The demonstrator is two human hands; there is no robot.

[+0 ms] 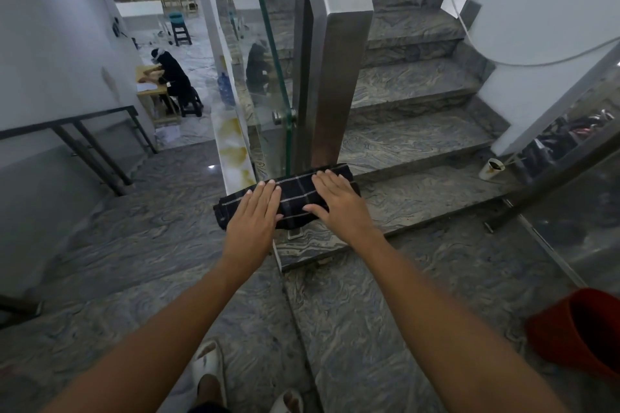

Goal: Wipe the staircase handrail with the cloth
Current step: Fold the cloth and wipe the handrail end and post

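Both hands flat on dark cloth [295, 193], L hand [253, 214], R hand [339, 203]

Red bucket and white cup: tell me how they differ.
The red bucket is large, near the person at lower right, cut off by the picture's edge; the white cup is small and stands farther off, by the wall at the foot of the stairs. The bucket's inside looks plain red; the cup's inside is dark and its side bears a brownish stain. Both stand upright and open-topped on the grey marbled floor.

Both hands [292, 208] lie on the cloth [295, 198], handrail post [335, 77] behind.
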